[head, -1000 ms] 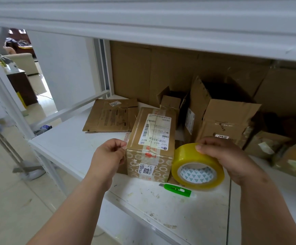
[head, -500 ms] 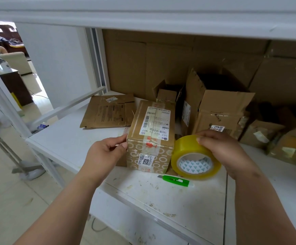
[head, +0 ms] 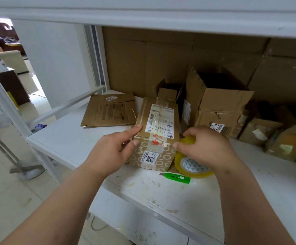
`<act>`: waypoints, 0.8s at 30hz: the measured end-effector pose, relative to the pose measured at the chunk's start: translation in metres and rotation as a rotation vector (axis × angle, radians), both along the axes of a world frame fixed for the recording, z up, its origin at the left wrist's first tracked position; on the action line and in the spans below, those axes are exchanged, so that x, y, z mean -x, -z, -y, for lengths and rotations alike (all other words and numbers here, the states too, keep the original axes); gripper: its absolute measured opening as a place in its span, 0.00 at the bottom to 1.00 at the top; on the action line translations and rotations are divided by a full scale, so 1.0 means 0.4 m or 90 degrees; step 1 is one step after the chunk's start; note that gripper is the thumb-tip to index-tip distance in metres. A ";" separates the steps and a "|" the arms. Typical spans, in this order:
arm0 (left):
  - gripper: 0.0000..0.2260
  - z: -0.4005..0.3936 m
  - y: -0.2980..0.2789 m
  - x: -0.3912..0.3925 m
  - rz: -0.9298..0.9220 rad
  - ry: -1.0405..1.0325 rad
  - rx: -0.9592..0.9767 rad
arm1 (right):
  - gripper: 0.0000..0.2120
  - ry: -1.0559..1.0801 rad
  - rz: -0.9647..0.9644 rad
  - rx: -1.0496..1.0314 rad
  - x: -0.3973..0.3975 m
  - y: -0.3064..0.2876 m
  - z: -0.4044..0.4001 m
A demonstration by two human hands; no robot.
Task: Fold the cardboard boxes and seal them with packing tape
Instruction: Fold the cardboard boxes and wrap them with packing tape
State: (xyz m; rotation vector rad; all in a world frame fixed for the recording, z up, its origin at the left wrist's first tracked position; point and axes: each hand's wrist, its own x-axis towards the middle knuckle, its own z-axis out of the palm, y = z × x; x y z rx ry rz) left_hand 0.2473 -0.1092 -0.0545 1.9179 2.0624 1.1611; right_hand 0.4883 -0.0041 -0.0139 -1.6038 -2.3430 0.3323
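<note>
The sealed box [head: 157,133] stands on the white shelf [head: 69,140]. Its left corner is gripped by the left hand [head: 113,152]; the tape roll [head: 190,163] beside it is clasped by the right hand [head: 207,147].

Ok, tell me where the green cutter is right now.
In the head view, the green cutter lies flat on the white shelf near its front edge, just in front of the tape roll and right of the sealed box.
</note>
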 end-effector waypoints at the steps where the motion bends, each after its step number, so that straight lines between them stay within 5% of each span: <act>1: 0.19 -0.001 0.003 0.004 0.018 -0.002 0.003 | 0.28 -0.001 0.009 -0.005 0.008 -0.003 0.002; 18: 0.15 -0.035 -0.020 0.028 0.104 0.011 0.029 | 0.24 -0.008 0.069 -0.036 0.053 -0.005 0.026; 24: 0.15 -0.049 -0.013 0.003 0.049 -0.034 -0.005 | 0.30 -0.009 0.055 -0.069 0.053 0.004 0.024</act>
